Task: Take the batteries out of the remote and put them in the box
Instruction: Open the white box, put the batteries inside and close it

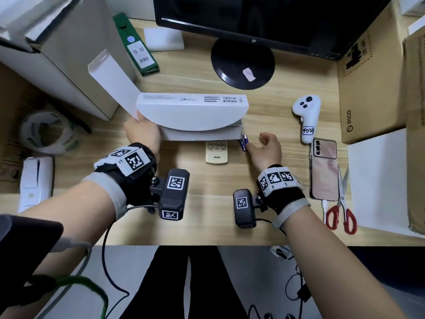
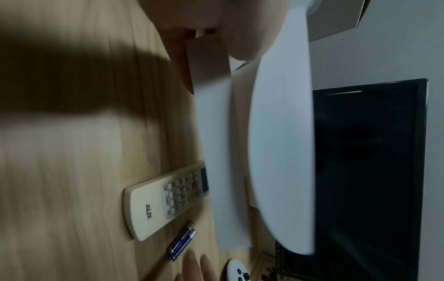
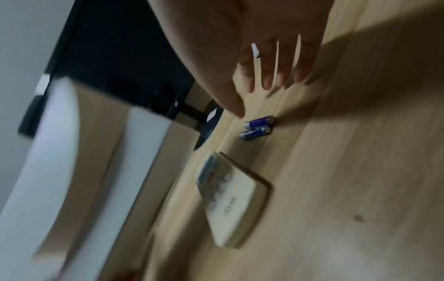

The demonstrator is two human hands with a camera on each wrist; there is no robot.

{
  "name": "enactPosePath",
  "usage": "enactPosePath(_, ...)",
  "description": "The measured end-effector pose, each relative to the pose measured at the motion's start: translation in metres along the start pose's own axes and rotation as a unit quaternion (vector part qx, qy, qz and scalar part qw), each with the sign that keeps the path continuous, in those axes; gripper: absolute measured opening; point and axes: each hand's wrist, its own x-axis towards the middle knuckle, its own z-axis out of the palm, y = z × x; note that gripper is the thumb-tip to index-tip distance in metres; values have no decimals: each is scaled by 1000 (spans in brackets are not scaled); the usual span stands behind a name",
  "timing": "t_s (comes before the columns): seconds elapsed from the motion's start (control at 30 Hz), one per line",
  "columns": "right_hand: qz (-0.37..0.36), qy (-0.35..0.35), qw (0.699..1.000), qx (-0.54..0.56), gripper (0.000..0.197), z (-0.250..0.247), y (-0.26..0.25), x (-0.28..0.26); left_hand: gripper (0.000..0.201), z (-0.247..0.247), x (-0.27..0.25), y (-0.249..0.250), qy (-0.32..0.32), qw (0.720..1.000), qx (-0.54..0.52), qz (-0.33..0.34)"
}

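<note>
Left hand (image 1: 143,132) grips the left end of the white box (image 1: 202,133), whose lid (image 1: 190,113) stands raised. Right hand (image 1: 268,147), fingers loosely spread and holding nothing, hovers just right of two blue batteries (image 1: 243,143) lying on the counter (image 1: 207,203). Between the hands lies the remote (image 1: 216,153), partly under the box.

Left hand (image 1: 142,132) gripping, right hand (image 1: 268,147) flat, fingers straight.

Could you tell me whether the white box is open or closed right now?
Open: the left hand holds the lid lifted off the white box, a gap between them.
</note>
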Motion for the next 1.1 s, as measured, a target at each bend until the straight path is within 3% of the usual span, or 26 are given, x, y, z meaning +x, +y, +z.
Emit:
enactPosePath(0.1,-47,-10,994,-97,56,10,-2,2,41,9,-4,1,-7,1000,-13,9)
enactPosePath(0.23,-81,-21,981,-175,41,16,-8,5,41,17,-9,1,-38,999,-23,14)
enactPosePath(0.37,-99,-50,951,-288,36,19,-16,4,38,17,-9,1,-84,995,-44,18)
enactPosePath(0.43,-90,-66,935,-337,34,20,-20,1,47,16,-10,3,-113,992,-56,27)
enactPosePath(0.53,-82,-99,902,-411,35,22,-25,-10,57,15,-10,6,-138,989,-43,3)
enactPosePath(0.6,-80,-130,891,-428,35,17,-25,-14,53,16,-10,3,-156,987,-44,-17)
enactPosePath(0.73,-63,-237,898,-364,26,-5,-30,-15,44,17,-11,1,-161,984,-63,-34)
enactPosePath(0.8,-96,-353,893,-262,25,-10,-35,-23,41,17,-11,3,-166,983,-68,-31)
enactPosePath(0.87,-129,-419,885,-158,27,-9,-44,-34,37,17,-12,4,-165,983,-76,-32)
enactPosePath(0.97,-174,-349,921,-8,18,-2,-64,-35,36,16,-15,3,-152,985,-77,-40)
enactPosePath(1.03,-176,-267,945,73,23,-2,-81,-31,39,15,-17,3,-153,984,-78,-41)
enactPosePath(1.1,-166,-228,952,122,27,-2,-93,-27,32,15,-17,3,-161,983,-75,-51)
